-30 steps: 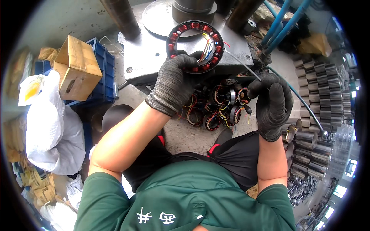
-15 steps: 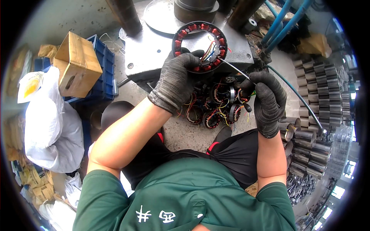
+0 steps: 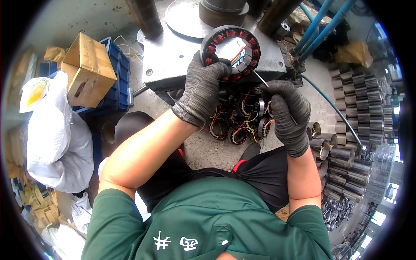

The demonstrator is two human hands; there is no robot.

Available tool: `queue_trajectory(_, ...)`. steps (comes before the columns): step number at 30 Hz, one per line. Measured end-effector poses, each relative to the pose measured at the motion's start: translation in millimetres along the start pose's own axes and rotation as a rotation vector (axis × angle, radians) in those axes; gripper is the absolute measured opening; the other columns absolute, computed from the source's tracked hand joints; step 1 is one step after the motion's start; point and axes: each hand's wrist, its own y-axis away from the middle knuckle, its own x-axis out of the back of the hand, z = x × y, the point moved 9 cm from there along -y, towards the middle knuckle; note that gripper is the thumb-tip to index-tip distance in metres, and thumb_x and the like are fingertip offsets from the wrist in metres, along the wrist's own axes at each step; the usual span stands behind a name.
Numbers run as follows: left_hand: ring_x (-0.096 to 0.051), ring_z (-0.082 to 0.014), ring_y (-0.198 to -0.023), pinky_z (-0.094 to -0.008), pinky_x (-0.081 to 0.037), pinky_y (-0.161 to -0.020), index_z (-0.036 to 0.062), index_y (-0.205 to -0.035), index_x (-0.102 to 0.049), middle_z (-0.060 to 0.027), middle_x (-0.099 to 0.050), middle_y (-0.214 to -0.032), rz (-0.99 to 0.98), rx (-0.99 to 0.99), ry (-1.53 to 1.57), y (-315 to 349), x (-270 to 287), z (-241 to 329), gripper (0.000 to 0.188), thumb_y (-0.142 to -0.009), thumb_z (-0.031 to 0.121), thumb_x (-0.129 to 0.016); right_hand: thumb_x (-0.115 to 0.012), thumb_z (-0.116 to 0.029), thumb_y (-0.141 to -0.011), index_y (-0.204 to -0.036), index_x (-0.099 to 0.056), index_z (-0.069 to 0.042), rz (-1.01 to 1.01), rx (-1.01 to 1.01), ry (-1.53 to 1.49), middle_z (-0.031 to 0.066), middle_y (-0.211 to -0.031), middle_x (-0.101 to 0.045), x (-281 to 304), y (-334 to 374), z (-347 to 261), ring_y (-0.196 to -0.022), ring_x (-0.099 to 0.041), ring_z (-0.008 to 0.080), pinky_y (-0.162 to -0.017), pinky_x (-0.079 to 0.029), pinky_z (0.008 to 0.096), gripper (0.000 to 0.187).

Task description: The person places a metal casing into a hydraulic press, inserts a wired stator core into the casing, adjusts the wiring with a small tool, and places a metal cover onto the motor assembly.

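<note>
A round motor stator (image 3: 254,47), a dark ring with copper-red windings, is gripped at its left lower side by my gloved left hand (image 3: 199,89). Coloured lead wires (image 3: 238,55) bunch inside the ring near its lower right. My gloved right hand (image 3: 289,113) is closed round a thin metal rod tool (image 3: 259,78); most of its rear part is hidden in the glove. The rod's tip meets the lower right of the ring, near the wires. Several similar stators with loose wires (image 3: 239,133) lie on the floor below my hands.
Behind the stator stands a metal press bed (image 3: 169,65) with thick columns (image 3: 145,19). To the left are a cardboard box (image 3: 89,71), a blue crate (image 3: 119,82) and a white sack (image 3: 60,143). Stacked metal cylinders (image 3: 359,108) and a dark green hose (image 3: 331,104) are at right.
The stator has shifted slightly right and tilted, showing more of its outer side. My right hand has moved left, closer to the ring, and less of the rod shows between them.
</note>
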Motion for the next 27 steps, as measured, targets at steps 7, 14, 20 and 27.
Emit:
queue_trajectory(7, -0.070, -0.0214, -0.096, -0.0320, -0.061, -0.085, -0.0043, -0.126, -0.054, -0.0133, -0.068, -0.105, 0.064, -0.073, -0.156, 5, 2, 7, 0.047, -0.081, -0.005, -0.068, -0.062, 0.001, -0.087, -0.104, -0.067, 0.000, -0.062, 0.180, 0.275, 0.0187, -0.093, -0.069, -20, -4, -25, -0.086, -0.070, 0.0361, -0.078, -0.058, 0.0413, 0.017)
queue_trajectory(14, -0.070, -0.0215, -0.096, -0.0322, -0.062, -0.084, -0.0050, -0.125, -0.054, -0.0158, -0.069, -0.109, -0.046, -0.143, -0.372, 15, -17, 3, 0.048, -0.080, -0.002, -0.070, -0.064, -0.002, -0.086, -0.101, -0.068, 0.000, -0.139, 0.149, 0.408, 0.0194, -0.089, -0.068, -26, -5, -24, -0.079, -0.068, 0.0397, -0.073, -0.055, 0.0450, 0.016)
queue_trajectory(20, -0.072, -0.0366, -0.099, -0.0544, -0.064, -0.085, -0.0017, -0.104, -0.057, -0.0165, -0.066, -0.104, -0.030, 0.184, 0.054, 8, -7, -12, 0.025, -0.080, 0.005, -0.057, -0.062, -0.007, -0.095, -0.109, -0.069, 0.002, -0.089, -0.063, 0.052, 0.0132, -0.098, -0.074, 13, 6, -14, -0.086, -0.071, 0.0211, -0.077, -0.055, 0.0332, 0.019)
queue_trajectory(27, -0.070, -0.0350, -0.098, -0.0577, -0.061, -0.093, 0.0008, -0.094, -0.057, -0.0147, -0.065, -0.103, 0.014, 0.189, 0.250, 5, -2, -12, 0.015, -0.082, 0.009, -0.057, -0.061, -0.021, -0.101, -0.130, -0.064, 0.005, 0.127, -0.330, -0.568, 0.0168, -0.116, -0.073, 26, 9, 20, -0.100, -0.070, 0.0216, -0.091, -0.055, 0.0349, 0.039)
